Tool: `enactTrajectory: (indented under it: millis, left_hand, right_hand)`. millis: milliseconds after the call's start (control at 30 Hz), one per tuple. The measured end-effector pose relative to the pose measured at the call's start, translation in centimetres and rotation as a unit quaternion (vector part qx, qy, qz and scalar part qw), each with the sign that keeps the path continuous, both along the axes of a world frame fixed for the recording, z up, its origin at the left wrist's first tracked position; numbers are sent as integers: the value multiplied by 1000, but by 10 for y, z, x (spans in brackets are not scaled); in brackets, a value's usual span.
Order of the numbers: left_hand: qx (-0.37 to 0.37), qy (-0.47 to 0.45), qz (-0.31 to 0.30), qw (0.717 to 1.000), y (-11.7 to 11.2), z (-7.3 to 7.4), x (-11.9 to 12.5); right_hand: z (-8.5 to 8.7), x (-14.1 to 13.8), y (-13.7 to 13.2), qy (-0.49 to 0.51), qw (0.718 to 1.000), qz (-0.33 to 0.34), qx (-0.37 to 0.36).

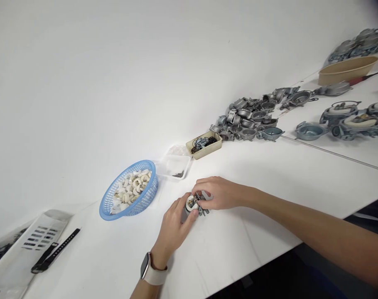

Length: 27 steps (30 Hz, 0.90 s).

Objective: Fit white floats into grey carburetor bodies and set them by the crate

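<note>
A small grey metal carburetor body with a white ring-shaped float and a brass part in its middle rests on the white table between my hands. My left hand grips it from the left, thumb at the near side and fingers along the far side. From the right, my right hand reaches over it, thumb and index finger closed together at the float's right edge. Whatever small piece sits between those fingertips is too hidden to make out.
A blue basket of white floats stands left, near a white tray with thin pins. Behind are a cream bin of dark rings and a pile of metal bowls. Float-fitted bodies sit right. A black watch lies left.
</note>
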<state>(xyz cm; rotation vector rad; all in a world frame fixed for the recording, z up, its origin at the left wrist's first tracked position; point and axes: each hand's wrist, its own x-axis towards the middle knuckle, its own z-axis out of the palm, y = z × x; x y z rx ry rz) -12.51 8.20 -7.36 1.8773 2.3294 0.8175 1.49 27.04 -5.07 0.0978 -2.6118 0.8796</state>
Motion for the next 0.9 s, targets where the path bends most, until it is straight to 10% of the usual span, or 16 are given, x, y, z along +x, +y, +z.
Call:
enactTrajectory:
  millis: [900]
  left_hand:
    - [-9,2,-4,1000,0,0,-1]
  right_hand:
    - [4,2,2,-28,999,15,-14]
